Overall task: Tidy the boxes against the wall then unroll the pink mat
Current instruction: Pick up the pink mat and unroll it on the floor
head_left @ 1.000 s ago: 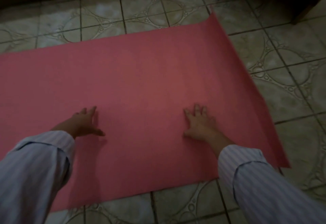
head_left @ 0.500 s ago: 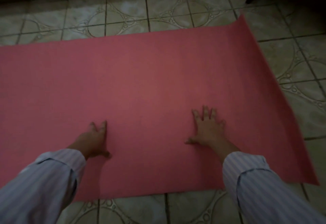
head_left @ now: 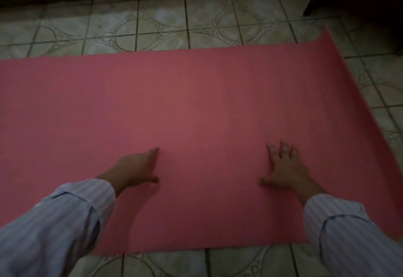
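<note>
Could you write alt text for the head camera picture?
Two hands, left hand and right hand, press flat on an unrolled pink foam mat lying on patterned grey floor tiles; striped light-blue sleeves cover both arms.

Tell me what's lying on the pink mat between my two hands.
Nothing: in the head view, only bare pink foam mat lies between the left hand and the right hand, both flat on it.
</note>
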